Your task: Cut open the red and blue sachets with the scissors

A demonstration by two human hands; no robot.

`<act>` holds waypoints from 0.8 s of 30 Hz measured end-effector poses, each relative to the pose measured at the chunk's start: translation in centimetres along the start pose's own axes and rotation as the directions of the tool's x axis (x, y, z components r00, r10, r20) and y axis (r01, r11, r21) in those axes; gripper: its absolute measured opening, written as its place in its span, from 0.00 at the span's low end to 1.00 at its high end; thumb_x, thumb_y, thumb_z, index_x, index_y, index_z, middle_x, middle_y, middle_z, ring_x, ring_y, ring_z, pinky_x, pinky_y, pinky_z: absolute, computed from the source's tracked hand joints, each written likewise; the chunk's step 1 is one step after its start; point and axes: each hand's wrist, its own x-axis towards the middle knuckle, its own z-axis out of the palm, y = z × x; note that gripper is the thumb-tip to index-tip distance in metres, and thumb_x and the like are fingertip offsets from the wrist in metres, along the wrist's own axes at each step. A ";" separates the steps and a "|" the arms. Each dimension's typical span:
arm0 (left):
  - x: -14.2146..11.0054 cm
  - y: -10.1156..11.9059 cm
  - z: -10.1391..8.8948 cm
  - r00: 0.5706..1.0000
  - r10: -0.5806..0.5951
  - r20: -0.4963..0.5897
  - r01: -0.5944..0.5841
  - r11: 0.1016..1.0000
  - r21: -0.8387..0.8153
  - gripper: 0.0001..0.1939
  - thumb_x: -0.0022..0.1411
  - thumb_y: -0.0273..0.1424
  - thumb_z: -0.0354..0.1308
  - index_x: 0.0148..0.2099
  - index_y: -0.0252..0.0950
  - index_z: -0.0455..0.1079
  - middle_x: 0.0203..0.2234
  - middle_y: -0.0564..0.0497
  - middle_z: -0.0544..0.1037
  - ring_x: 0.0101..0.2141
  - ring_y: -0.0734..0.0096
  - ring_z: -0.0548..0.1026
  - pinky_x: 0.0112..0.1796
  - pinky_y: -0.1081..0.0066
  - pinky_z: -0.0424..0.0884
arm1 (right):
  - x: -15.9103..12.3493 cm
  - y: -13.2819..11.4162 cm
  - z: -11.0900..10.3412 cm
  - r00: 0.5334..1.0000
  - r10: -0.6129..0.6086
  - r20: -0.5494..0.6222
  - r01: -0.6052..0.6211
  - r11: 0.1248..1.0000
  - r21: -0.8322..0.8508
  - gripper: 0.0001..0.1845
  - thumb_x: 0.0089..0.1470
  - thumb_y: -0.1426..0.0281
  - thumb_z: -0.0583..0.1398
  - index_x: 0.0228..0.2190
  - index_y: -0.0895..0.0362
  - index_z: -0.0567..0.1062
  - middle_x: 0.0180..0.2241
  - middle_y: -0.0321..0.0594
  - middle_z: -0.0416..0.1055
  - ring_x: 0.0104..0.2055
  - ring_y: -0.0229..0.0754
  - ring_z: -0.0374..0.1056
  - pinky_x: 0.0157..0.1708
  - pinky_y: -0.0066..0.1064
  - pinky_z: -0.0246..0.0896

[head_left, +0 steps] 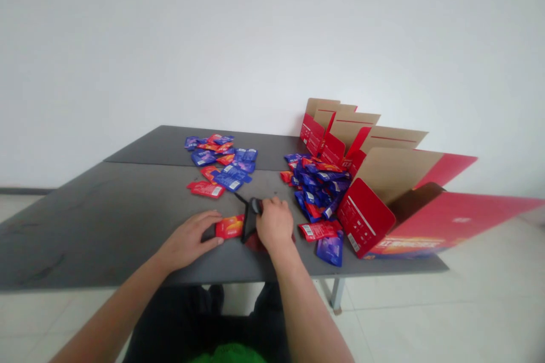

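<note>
View: one, from a camera on the person's head, looking forward and down.
Hands: two, both the person's own.
Left hand (pixel 187 241): fingers spread and flat, tips touching a red foil sachet (pixel 230 227).
Right hand (pixel 275 224): fingers curled closed over black-handled scissors (pixel 251 212), whose thin blade points away, toward the far heap.
Heaps: two, of blue and red foil sachets (pixel 219 161) and (pixel 315 187), too many to count; the nearer sachets lie just beside the right hand.
Cartons: four open red-and-tan cardboard cartons (pixel 366 218), in a row at the table's right end.
Surface: a grey table (pixel 85 221), two panels meeting at a seam.
Room: a white wall (pixel 255 28), pale floor tiles (pixel 468 295).
</note>
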 end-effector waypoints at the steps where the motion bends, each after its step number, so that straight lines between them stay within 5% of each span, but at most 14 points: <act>1: 0.0 0.0 0.0 1.000 0.008 -0.001 -0.008 1.000 0.000 0.25 0.65 0.45 0.61 0.60 0.42 0.73 0.62 0.43 0.74 0.61 0.49 0.71 0.63 0.51 0.66 | -0.1 -1.2 0.0 0.998 -0.063 -0.016 0.064 0.998 0.031 0.08 0.62 0.70 0.59 0.41 0.54 0.77 0.45 0.45 0.74 0.48 0.49 0.65 0.44 0.36 0.60; 5: 0.2 0.3 -0.3 0.999 0.005 0.041 -0.006 1.000 0.020 0.18 0.63 0.34 0.58 0.53 0.39 0.77 0.49 0.42 0.81 0.52 0.50 0.78 0.55 0.54 0.73 | -0.9 -6.0 1.8 0.959 -0.282 0.008 0.279 0.954 0.113 0.09 0.65 0.68 0.57 0.41 0.52 0.78 0.45 0.43 0.74 0.48 0.49 0.64 0.44 0.37 0.61; 7: 0.2 0.4 -0.4 0.999 -0.005 0.050 0.004 1.000 0.024 0.18 0.62 0.33 0.58 0.53 0.38 0.77 0.49 0.42 0.81 0.51 0.50 0.78 0.54 0.55 0.74 | -1.1 -6.2 2.7 0.953 -0.302 0.032 0.296 0.947 0.124 0.10 0.65 0.69 0.56 0.40 0.52 0.78 0.45 0.43 0.74 0.48 0.49 0.64 0.44 0.37 0.60; 13: 0.1 0.2 -0.2 0.999 -0.025 0.032 0.025 1.000 0.011 0.27 0.66 0.48 0.60 0.63 0.41 0.71 0.63 0.42 0.73 0.63 0.51 0.70 0.64 0.52 0.64 | 0.4 1.0 1.6 0.996 -0.021 0.088 0.019 1.000 0.020 0.11 0.63 0.73 0.57 0.42 0.54 0.78 0.46 0.46 0.75 0.48 0.48 0.65 0.45 0.36 0.58; 15: 0.1 0.1 -0.1 0.999 -0.026 0.039 0.026 1.000 0.009 0.28 0.66 0.49 0.59 0.63 0.41 0.71 0.63 0.42 0.73 0.63 0.51 0.70 0.64 0.52 0.64 | 1.0 1.6 0.5 0.997 0.034 0.065 -0.033 0.999 -0.016 0.11 0.63 0.74 0.56 0.43 0.55 0.79 0.46 0.47 0.74 0.48 0.49 0.65 0.45 0.36 0.58; 21: 0.2 0.1 -0.2 0.999 0.003 0.037 -0.003 1.000 -0.007 0.23 0.63 0.38 0.60 0.59 0.40 0.74 0.56 0.42 0.78 0.57 0.50 0.75 0.60 0.54 0.69 | -0.4 -5.4 1.4 0.966 -0.258 0.026 0.256 0.964 0.080 0.11 0.65 0.69 0.56 0.45 0.52 0.77 0.48 0.44 0.74 0.50 0.49 0.63 0.49 0.38 0.59; 24: 0.2 0.3 -0.3 0.999 -0.016 0.039 0.016 1.000 -0.004 0.21 0.63 0.35 0.59 0.58 0.40 0.75 0.54 0.43 0.80 0.55 0.51 0.76 0.59 0.55 0.71 | -1.4 -5.9 3.0 0.955 -0.290 0.055 0.282 0.952 0.122 0.10 0.66 0.69 0.56 0.42 0.52 0.78 0.46 0.44 0.74 0.48 0.48 0.64 0.48 0.37 0.60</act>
